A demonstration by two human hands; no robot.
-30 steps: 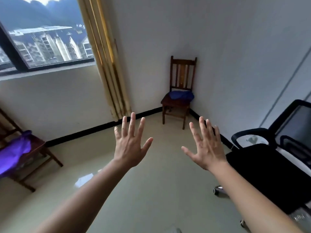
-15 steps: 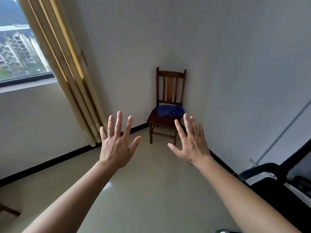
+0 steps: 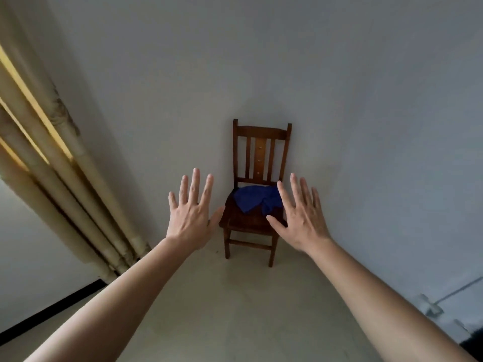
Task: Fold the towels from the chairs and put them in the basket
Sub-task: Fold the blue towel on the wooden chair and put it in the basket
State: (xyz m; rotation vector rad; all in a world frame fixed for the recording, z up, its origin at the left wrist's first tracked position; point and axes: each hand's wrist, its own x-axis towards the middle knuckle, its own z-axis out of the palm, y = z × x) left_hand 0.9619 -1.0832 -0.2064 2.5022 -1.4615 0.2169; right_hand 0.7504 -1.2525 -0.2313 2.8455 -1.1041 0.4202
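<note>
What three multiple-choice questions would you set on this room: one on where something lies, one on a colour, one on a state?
1. Where does the towel lie?
A. On the floor
B. On the seat of the wooden chair
C. Over the chair's backrest

2. What colour is the towel?
A. Blue
B. White
C. Red

3. How are the left hand and the right hand?
A. Both grip the towel
B. Both open, holding nothing
C. Both clenched in fists

Answers:
1. B: the crumpled cloth sits on the seat, below the slats of the back.
2. A: it is deep blue against the brown wood.
3. B: the fingers of both are straight and spread, with nothing in them.
</note>
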